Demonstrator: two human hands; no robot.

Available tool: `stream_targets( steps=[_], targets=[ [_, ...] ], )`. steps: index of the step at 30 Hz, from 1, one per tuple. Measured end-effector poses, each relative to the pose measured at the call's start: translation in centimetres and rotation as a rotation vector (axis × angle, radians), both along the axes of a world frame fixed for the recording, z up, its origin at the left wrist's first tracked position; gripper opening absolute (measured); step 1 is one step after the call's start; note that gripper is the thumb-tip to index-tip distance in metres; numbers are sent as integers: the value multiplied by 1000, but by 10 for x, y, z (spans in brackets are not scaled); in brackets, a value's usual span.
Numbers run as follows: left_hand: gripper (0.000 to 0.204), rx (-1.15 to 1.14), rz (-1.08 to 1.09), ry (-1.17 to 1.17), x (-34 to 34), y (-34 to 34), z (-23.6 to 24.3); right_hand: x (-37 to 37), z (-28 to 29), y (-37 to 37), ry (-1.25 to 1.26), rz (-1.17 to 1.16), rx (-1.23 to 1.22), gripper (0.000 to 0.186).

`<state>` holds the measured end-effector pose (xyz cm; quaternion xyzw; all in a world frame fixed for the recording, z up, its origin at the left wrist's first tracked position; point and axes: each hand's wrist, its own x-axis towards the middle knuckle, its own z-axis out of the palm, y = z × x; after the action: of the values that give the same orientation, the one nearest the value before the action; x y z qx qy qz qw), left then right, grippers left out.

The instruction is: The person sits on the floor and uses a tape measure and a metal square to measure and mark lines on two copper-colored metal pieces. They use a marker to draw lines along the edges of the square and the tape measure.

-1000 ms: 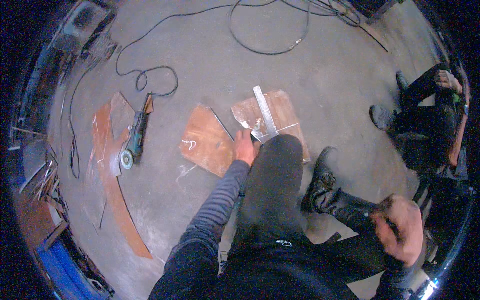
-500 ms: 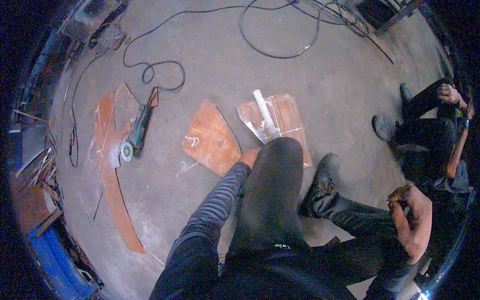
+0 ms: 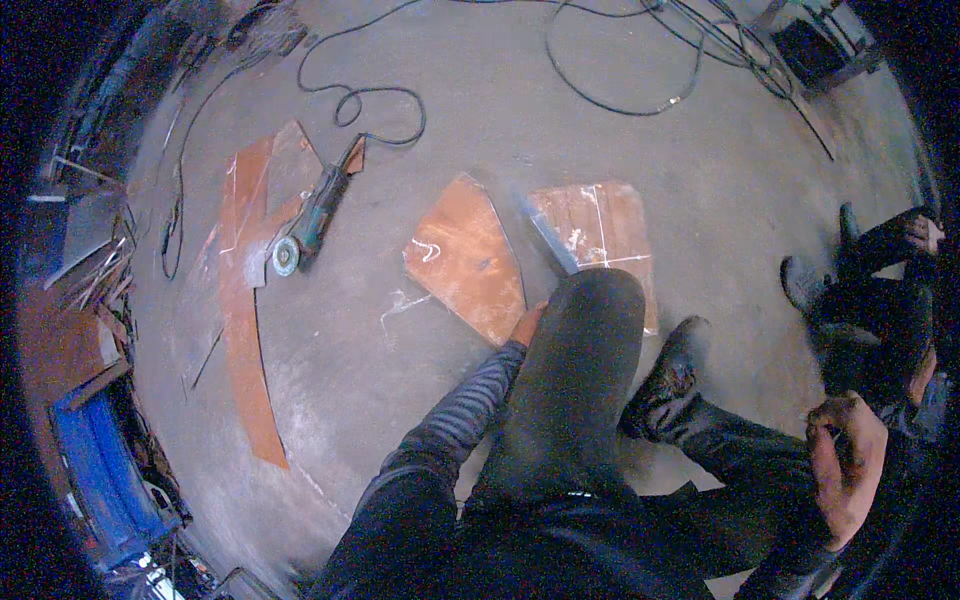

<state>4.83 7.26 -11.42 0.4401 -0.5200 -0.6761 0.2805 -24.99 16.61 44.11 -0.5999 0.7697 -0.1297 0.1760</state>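
Note:
My left hand [image 3: 530, 325] reaches down beside my raised knee, at the lower right edge of an orange-brown metal plate [image 3: 465, 255]. The knee hides its fingers. Beyond the knee lies a second rusty plate [image 3: 620, 225] with white marked lines. Along that plate's left edge runs a narrow grey strip [image 3: 550, 232]; its lower end disappears behind the knee. My right hand [image 3: 848, 465] is raised at the lower right with curled, closed fingers. What they hold, if anything, I cannot make out.
An angle grinder [image 3: 318, 215] rests near a long curved rusty strip [image 3: 245, 330]; its cable [image 3: 385, 90] loops behind. Hoses [image 3: 625, 105] coil at the far right. Another person's boot [image 3: 800, 280] is at right. A blue metal piece [image 3: 105, 470] and scrap stand at left.
The scene has shifted rightward and slightly upward in view. The pale strip that crossed the marked plate now appears grey along its left edge. My right hand stays raised, its fingers curled.

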Motion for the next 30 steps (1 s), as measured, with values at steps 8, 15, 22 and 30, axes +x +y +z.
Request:
stream_targets(
  steps=[8, 15, 22, 30],
  targets=[
    [38, -177, 371, -513, 23, -13, 105, -8, 0, 4, -91, -2, 20, 5],
    [43, 110, 661, -630, 157, 25, 73, -15, 3, 0, 9, -74, 76, 10],
    [67, 411, 535, -1065, 224, 51, 78, -13, -3, -6, 8, -74, 14, 9],
    [111, 26, 340, -1081, 75, -42, 122, -10, 3, -9, -30, -10, -10, 11]
  ],
)
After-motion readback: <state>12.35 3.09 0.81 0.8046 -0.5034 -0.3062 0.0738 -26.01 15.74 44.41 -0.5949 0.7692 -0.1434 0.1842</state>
